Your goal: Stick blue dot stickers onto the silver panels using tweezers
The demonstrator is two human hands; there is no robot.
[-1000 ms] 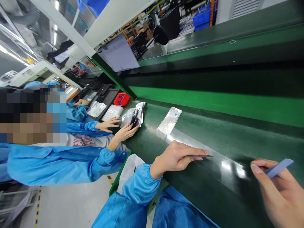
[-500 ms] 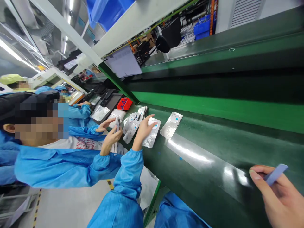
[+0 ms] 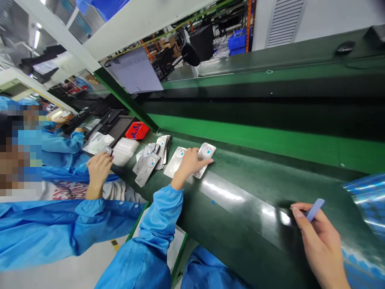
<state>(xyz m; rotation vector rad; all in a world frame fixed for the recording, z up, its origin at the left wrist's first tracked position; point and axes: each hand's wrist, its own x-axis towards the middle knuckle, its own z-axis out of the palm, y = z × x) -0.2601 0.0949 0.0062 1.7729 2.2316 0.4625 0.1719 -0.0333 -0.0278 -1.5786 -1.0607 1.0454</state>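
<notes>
Nearest to the view, a slim purple tool (image 3: 315, 209) is pinched between the thumb and fingers of the right hand (image 3: 320, 239), which is held above the green bench (image 3: 240, 237). To the right of this hand, a shiny blue sheet (image 3: 368, 200) is partly seen at the border of the view. The two hands are kept well apart. Between them, nearer to the left one, a small blue dot (image 3: 213, 202) is seen on the bench.

The left hand (image 3: 192, 161) is stretched forward, in a blue sleeve (image 3: 161, 216). Its thumb and fingers are spread over the lower part of a silver plate (image 3: 207, 151), whose round mark and blue spot are left visible; whether the plate is gripped or only touched cannot be told. Just to the left of the same hand, a second silver plate (image 3: 173, 163) is laid flat, partly covered by the hand.

Farther left, loose plates (image 3: 147, 170) are laid overlapping beside a stack of plates (image 3: 163, 150). Beyond these, a small grey piece (image 3: 108, 150) is held in a co-worker's hand (image 3: 100, 168), near a white ribbed tray (image 3: 124, 151). Behind the tray, a red bin (image 3: 136, 131) is placed.
</notes>
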